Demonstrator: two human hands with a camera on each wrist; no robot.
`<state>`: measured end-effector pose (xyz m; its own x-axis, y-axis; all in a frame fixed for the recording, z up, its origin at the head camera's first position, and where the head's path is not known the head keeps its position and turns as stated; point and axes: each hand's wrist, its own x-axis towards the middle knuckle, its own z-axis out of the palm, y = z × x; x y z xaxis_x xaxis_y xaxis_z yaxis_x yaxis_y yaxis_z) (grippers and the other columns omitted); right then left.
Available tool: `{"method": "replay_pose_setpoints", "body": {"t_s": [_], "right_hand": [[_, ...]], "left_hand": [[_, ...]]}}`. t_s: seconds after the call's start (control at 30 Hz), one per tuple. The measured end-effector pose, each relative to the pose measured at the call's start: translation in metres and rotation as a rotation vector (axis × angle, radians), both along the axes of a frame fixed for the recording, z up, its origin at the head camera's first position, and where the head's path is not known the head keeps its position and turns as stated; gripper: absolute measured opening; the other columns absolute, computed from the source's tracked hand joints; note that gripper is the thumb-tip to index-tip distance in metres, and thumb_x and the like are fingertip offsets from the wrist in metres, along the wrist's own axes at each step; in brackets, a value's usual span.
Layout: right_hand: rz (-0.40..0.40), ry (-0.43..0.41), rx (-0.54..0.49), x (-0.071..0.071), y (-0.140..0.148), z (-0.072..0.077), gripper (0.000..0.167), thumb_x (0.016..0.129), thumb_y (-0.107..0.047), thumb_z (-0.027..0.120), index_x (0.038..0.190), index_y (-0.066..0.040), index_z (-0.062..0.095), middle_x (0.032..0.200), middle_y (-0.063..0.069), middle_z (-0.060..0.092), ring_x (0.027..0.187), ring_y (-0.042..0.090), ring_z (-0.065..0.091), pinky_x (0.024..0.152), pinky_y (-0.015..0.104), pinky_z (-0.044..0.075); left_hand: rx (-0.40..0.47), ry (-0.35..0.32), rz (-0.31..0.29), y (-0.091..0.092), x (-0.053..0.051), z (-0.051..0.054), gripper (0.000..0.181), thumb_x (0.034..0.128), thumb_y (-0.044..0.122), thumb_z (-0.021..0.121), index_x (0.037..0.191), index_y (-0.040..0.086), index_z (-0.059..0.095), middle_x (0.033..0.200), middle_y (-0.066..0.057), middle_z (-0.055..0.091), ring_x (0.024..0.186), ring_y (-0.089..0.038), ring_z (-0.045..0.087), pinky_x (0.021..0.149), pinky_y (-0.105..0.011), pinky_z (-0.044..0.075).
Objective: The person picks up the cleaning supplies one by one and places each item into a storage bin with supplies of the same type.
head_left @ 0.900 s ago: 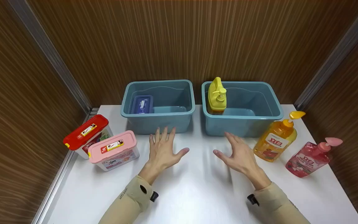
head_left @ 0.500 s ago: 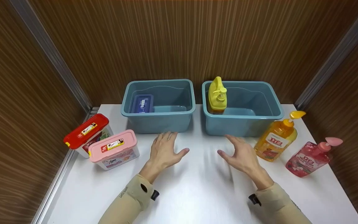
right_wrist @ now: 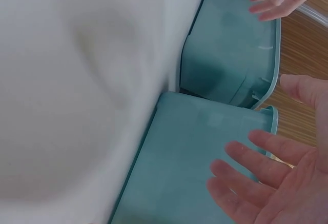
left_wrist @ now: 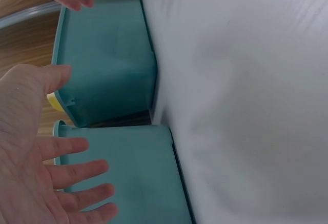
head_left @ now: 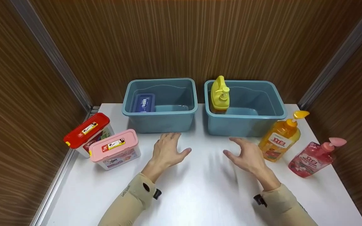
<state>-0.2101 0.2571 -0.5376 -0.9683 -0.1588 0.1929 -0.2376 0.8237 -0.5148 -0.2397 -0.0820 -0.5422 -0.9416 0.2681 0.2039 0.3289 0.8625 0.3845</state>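
My left hand (head_left: 166,152) hovers over the white table in front of the left blue bin (head_left: 160,124), fingers spread and holding nothing. In front of the right blue bin (head_left: 234,125), my right hand (head_left: 249,157) is also bare, its thumb apart from the fingers. Beside the right hand stands an orange pump bottle (head_left: 280,141), with a pink pump bottle (head_left: 311,158) farther right. Left of the left hand are a pink-lidded tub (head_left: 115,150) and a red-lidded tub (head_left: 88,131). Both wrist views show palms and relaxed fingers near the bin walls.
A dark blue-lidded box (head_left: 144,103) lies in the left bin, at its left side. A yellow pump jug (head_left: 220,97) stands in the right bin's left end. Wood-grain panels (head_left: 168,37) enclose the white table (head_left: 196,194) at the back and sides.
Both hands have drawn back slightly from the bins, and the left fingers look less stretched. The right hand has shifted a little right. Bottles, tubs and bins stay in place.
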Motion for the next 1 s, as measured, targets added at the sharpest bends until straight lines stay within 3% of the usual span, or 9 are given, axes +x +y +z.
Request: {"method": "replay_pose_setpoints", "body": {"t_s": [0.33, 0.5, 0.63, 0.73, 0.8, 1.0], "right_hand": [[-0.032, -0.037, -0.003, 0.004, 0.013, 0.009, 0.061, 0.099, -0.042, 0.084, 0.149, -0.010, 0.072, 0.150, 0.020, 0.075, 0.132, 0.046, 0.072, 0.109, 0.067, 0.059], [-0.040, -0.032, -0.022, 0.007, 0.021, 0.012, 0.060, 0.100, -0.042, 0.084, 0.149, -0.009, 0.072, 0.147, 0.020, 0.076, 0.123, 0.043, 0.074, 0.103, 0.063, 0.062], [-0.050, -0.020, -0.032, 0.011, 0.028, 0.015, 0.060, 0.101, -0.044, 0.083, 0.147, -0.008, 0.072, 0.144, 0.019, 0.078, 0.105, 0.036, 0.075, 0.089, 0.047, 0.063], [-0.064, 0.001, -0.028, 0.013, 0.034, 0.017, 0.059, 0.101, -0.044, 0.084, 0.146, -0.007, 0.073, 0.142, 0.019, 0.079, 0.093, 0.031, 0.072, 0.080, 0.036, 0.057], [-0.076, 0.023, -0.027, 0.016, 0.037, 0.018, 0.057, 0.100, -0.041, 0.085, 0.144, -0.007, 0.074, 0.141, 0.019, 0.079, 0.093, 0.032, 0.074, 0.081, 0.038, 0.059], [-0.110, 0.068, -0.041, 0.023, 0.047, 0.021, 0.052, 0.100, -0.037, 0.085, 0.142, -0.007, 0.076, 0.134, 0.022, 0.081, 0.110, 0.044, 0.078, 0.094, 0.064, 0.063]], "left_hand": [[-0.014, 0.008, -0.019, 0.005, -0.004, 0.004, 0.077, 0.0986, 0.063, 0.075, 0.152, 0.008, 0.068, 0.147, -0.018, 0.075, 0.132, -0.043, 0.070, 0.111, -0.062, 0.059], [-0.026, 0.002, -0.029, 0.008, -0.005, 0.008, 0.075, 0.0993, 0.064, 0.073, 0.149, 0.008, 0.070, 0.144, -0.017, 0.076, 0.130, -0.041, 0.071, 0.110, -0.060, 0.060], [-0.026, -0.001, -0.038, 0.010, -0.006, 0.010, 0.075, 0.0996, 0.065, 0.073, 0.148, 0.008, 0.070, 0.144, -0.017, 0.076, 0.131, -0.041, 0.071, 0.111, -0.059, 0.060], [-0.014, -0.006, -0.048, 0.013, -0.007, 0.013, 0.075, 0.1002, 0.065, 0.072, 0.149, 0.007, 0.070, 0.145, -0.018, 0.076, 0.133, -0.042, 0.070, 0.113, -0.060, 0.059], [-0.008, -0.006, -0.055, 0.015, -0.008, 0.014, 0.075, 0.1007, 0.064, 0.071, 0.149, 0.007, 0.070, 0.146, -0.018, 0.075, 0.134, -0.042, 0.070, 0.114, -0.061, 0.058], [-0.026, -0.006, -0.062, 0.020, -0.011, 0.017, 0.077, 0.1017, 0.064, 0.070, 0.151, 0.005, 0.067, 0.147, -0.020, 0.075, 0.135, -0.043, 0.069, 0.115, -0.061, 0.058]]}}
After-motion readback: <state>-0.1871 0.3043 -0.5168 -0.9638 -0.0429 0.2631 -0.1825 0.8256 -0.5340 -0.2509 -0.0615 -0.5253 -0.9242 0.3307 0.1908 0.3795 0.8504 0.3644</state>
